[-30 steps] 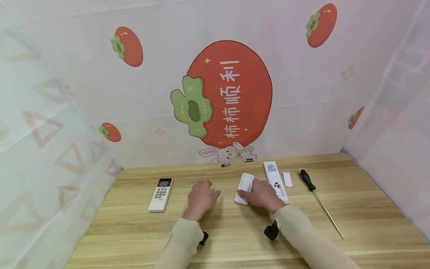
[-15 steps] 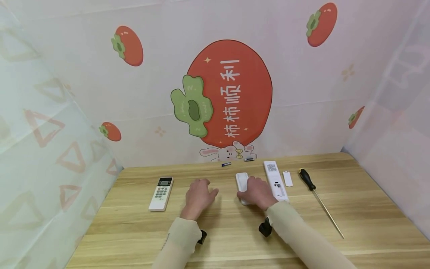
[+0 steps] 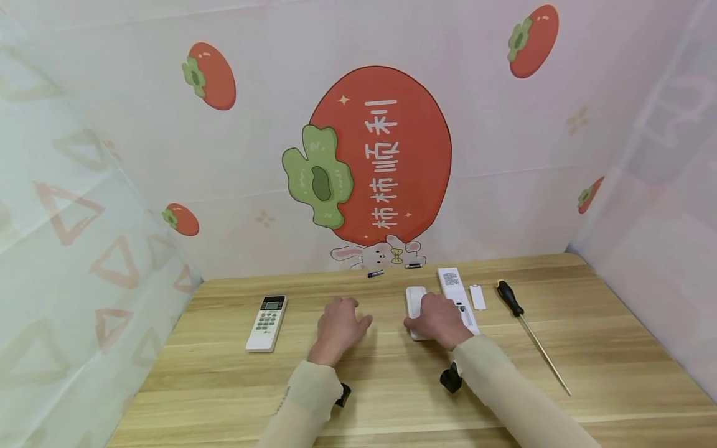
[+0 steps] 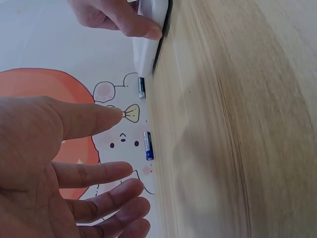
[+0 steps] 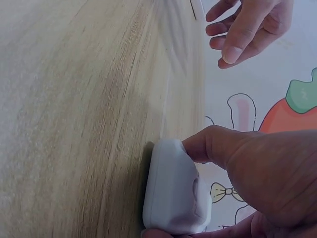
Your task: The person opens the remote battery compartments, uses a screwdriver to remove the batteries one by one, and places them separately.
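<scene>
My right hand (image 3: 439,320) grips a white, shallow plastic holder (image 3: 414,301) low over the table, thumb on one side and fingers on the other. In the right wrist view the holder (image 5: 171,188) shows rounded edges and part of it lies beyond the frame. Just right of that hand lies a white remote control (image 3: 450,285), back side up with its battery compartment bare. Its small white battery cover (image 3: 477,297) rests beside it. My left hand (image 3: 338,330) hovers over the table with fingers spread and nothing in it.
Two small batteries, one blue (image 3: 375,273) and one dark (image 3: 413,266), lie at the table's back edge near the printed wall cloth. A second remote control (image 3: 267,323) lies face up at the left. A long screwdriver (image 3: 511,300) with a black handle lies at the right.
The right hand has shifted the white holder slightly right and straightened it, bringing it closer to the face-down remote. The left hand has barely moved.
</scene>
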A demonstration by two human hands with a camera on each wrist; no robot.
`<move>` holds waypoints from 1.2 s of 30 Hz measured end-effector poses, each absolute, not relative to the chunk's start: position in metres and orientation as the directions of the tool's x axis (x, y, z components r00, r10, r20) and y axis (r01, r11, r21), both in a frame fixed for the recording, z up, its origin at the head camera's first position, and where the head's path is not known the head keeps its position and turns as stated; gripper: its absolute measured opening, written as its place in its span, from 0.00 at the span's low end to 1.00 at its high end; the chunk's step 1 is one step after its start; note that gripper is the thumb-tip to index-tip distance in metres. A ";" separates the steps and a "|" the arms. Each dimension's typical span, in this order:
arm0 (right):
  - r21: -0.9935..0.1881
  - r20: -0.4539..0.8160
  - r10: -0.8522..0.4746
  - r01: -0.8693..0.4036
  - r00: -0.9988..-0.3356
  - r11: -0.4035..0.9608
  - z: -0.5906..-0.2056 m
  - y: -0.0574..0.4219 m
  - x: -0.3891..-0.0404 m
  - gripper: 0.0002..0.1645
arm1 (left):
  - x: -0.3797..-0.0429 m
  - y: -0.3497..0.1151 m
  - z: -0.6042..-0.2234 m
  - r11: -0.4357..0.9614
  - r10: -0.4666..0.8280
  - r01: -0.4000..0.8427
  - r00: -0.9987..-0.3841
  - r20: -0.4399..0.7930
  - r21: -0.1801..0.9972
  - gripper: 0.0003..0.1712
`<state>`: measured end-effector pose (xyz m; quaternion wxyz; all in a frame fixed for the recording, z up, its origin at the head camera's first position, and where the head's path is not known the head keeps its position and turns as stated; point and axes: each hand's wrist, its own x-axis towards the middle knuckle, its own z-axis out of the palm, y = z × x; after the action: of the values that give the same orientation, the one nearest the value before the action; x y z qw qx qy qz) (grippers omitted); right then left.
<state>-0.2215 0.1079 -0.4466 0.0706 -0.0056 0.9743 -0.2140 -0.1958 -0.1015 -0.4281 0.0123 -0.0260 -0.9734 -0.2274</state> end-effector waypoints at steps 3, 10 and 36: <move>-0.418 -0.138 -0.045 0.017 -0.989 0.908 -0.447 0.108 -0.222 0.29 | -0.196 -0.098 -0.428 0.893 0.046 0.054 -0.999 0.030 0.446 0.25; -0.399 -0.135 -0.066 -0.006 -0.989 0.917 -0.445 0.110 -0.220 0.30 | -0.197 -0.092 -0.430 0.893 0.057 0.061 -0.998 0.021 0.446 0.26; -0.453 -0.068 -0.108 -0.066 -0.992 0.889 -0.429 0.129 -0.203 0.23 | -0.204 -0.068 -0.438 0.883 0.229 0.170 -0.969 -0.087 0.437 0.35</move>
<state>-0.2033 0.1289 -0.4294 0.0458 -0.0447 0.9708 -0.2311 -0.2044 -0.0684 -0.4382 -0.0679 -0.1031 -0.9681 -0.2182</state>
